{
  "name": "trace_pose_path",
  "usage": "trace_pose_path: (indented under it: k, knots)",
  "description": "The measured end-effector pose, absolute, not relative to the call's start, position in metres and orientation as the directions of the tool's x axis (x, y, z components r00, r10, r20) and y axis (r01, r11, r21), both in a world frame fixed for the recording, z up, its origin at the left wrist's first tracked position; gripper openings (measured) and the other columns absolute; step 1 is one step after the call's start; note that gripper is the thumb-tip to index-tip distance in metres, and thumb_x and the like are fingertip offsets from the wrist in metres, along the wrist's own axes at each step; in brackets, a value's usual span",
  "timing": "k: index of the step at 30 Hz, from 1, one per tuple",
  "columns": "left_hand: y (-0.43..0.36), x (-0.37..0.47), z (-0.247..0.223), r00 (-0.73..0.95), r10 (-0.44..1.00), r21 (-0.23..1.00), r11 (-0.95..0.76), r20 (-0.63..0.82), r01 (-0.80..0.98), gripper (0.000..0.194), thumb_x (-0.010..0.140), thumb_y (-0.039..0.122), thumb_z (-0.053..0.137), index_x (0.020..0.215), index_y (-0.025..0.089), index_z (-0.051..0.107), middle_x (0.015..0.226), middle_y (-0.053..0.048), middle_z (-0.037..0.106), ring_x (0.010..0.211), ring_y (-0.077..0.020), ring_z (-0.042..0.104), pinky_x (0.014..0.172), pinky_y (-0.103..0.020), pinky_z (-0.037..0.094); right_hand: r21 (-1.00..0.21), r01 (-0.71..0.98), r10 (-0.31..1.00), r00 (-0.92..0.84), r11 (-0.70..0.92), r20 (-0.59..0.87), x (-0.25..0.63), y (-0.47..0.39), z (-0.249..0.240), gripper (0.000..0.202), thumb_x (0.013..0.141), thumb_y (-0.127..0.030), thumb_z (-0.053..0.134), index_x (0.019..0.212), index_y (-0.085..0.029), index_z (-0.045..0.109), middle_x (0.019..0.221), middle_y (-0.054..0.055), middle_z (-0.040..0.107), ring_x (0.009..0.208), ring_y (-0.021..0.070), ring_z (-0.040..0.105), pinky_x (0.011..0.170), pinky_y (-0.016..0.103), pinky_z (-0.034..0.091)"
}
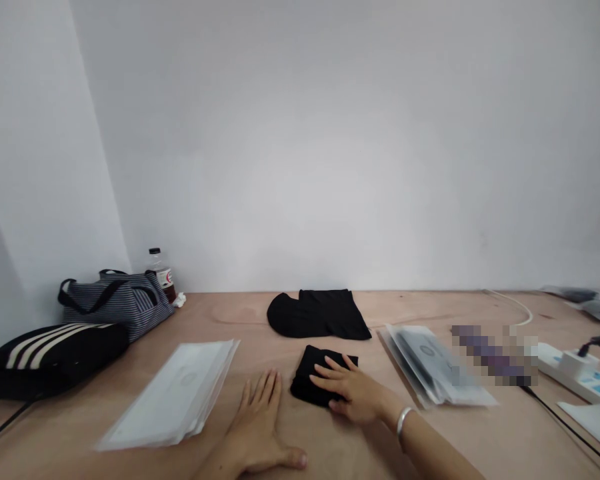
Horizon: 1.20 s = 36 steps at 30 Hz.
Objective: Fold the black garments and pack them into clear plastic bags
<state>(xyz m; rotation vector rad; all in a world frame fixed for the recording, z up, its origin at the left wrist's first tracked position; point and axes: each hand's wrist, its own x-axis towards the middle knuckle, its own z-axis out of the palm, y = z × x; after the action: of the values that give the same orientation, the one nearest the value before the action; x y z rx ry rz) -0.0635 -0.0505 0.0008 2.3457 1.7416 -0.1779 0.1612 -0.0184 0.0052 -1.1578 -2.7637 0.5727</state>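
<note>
Fingers spread, my right hand (355, 390) rests on a small folded black cloth (313, 367) in the middle of the table. Part of that cloth is hidden under the fingers. My left hand (260, 423) lies flat on the wood just left of it, fingers stretched out and holding nothing. Behind both hands a larger black fabric piece (320, 315), rounded at its left end, is laid flat near the wall. A stack of frosted plastic bags (173, 393) is at the left. On the right sits a pile of similar bags (437, 363) with dark contents.
At the left are a striped bag (115, 297), a bottle (163, 277) and a black item with white stripes (60, 353). A white power strip (593, 380) with a plugged-in adapter stands at the right, beside a blurred-out object (495, 353) with a black cable.
</note>
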Motion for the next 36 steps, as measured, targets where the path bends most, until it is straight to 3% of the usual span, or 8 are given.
trace_pose_path:
  k: [7, 14, 19, 22, 26, 31, 36]
  knots:
    - [-0.050, -0.063, 0.000, 0.303, 0.927, 0.105, -0.287, -0.220, 0.952, 0.123, 0.044, 0.076, 0.050, 0.136, 0.005, 0.008, 0.140, -0.019, 0.003, 0.127, -0.0306, -0.004, 0.102, -0.049, 0.001, -0.333, 0.659, 0.706, -0.707, 0.675, 0.032, 0.168, -0.031, -0.002, 0.053, 0.086, -0.040, 0.034, 0.135, -0.026, 0.018, 0.140, 0.005, 0.019, 0.128, 0.0203, 0.011, 0.102, 0.043, 0.007]
    - [-0.049, -0.065, -0.005, 0.296, 0.933, 0.125, -0.275, -0.205, 0.953, 0.125, 0.043, 0.073, 0.054, 0.135, 0.002, 0.007, 0.140, -0.020, 0.002, 0.128, -0.0319, -0.003, 0.103, -0.048, 0.002, -0.301, 0.644, 0.691, -0.719, 0.703, 0.076, 0.167, -0.032, -0.011, 0.047, 0.089, -0.032, 0.029, 0.135, -0.028, 0.018, 0.139, 0.003, 0.023, 0.128, 0.0198, 0.014, 0.102, 0.044, 0.011]
    - [-0.033, -0.061, -0.011, 0.436, 0.900, 0.205, -0.431, 0.025, 0.879, 0.135, 0.038, 0.070, 0.063, 0.135, 0.007, -0.005, 0.140, -0.020, -0.002, 0.128, -0.0333, -0.002, 0.103, -0.049, 0.007, -0.318, 0.573, 0.623, -0.778, 0.755, 0.077, 0.171, -0.025, -0.012, 0.045, 0.089, -0.033, 0.029, 0.134, -0.028, 0.022, 0.138, 0.003, 0.027, 0.127, 0.0202, 0.015, 0.102, 0.047, 0.011]
    - [-0.018, -0.051, -0.007, 0.610, 0.785, 0.226, -0.617, 0.109, 0.753, 0.124, 0.046, 0.071, 0.061, 0.137, 0.012, -0.001, 0.142, -0.016, 0.004, 0.129, -0.0298, 0.002, 0.104, -0.046, 0.008, -0.331, 0.534, 0.592, -0.800, 0.778, 0.098, 0.172, -0.022, -0.012, 0.045, 0.090, -0.035, 0.030, 0.134, -0.029, 0.022, 0.137, 0.003, 0.028, 0.127, 0.0209, 0.015, 0.101, 0.049, 0.012]
    - [-0.003, -0.039, -0.005, 0.721, 0.686, 0.266, -0.717, 0.100, 0.644, 0.100, 0.063, 0.066, 0.054, 0.137, 0.014, 0.009, 0.142, -0.012, 0.013, 0.129, -0.0256, 0.010, 0.105, -0.042, 0.009, -0.338, 0.548, 0.617, -0.773, 0.765, 0.145, 0.174, -0.023, -0.018, 0.049, 0.088, -0.038, 0.033, 0.134, -0.026, 0.021, 0.138, 0.004, 0.027, 0.127, 0.0201, 0.016, 0.103, 0.046, 0.013]
    - [-0.003, -0.039, -0.012, 0.735, 0.675, 0.325, -0.710, 0.061, 0.625, 0.077, 0.077, 0.053, 0.048, 0.136, 0.018, 0.014, 0.141, -0.009, 0.017, 0.128, -0.0215, 0.016, 0.105, -0.040, 0.014, -0.340, 0.685, 0.759, -0.628, 0.644, 0.173, 0.179, -0.023, -0.032, 0.072, 0.082, -0.051, 0.041, 0.135, -0.011, 0.016, 0.141, 0.014, 0.009, 0.128, 0.0245, 0.005, 0.104, 0.042, 0.015]
    - [-0.013, -0.041, -0.018, 0.693, 0.720, 0.389, -0.643, 0.013, 0.660, 0.072, 0.080, 0.047, 0.046, 0.136, 0.016, 0.012, 0.142, -0.009, 0.014, 0.129, -0.0205, 0.014, 0.104, -0.039, 0.017, -0.339, 0.703, 0.771, -0.623, 0.625, 0.132, 0.181, -0.024, -0.035, 0.066, 0.083, -0.052, 0.037, 0.135, -0.015, 0.018, 0.140, 0.013, 0.010, 0.128, 0.0253, 0.005, 0.103, 0.043, 0.015]
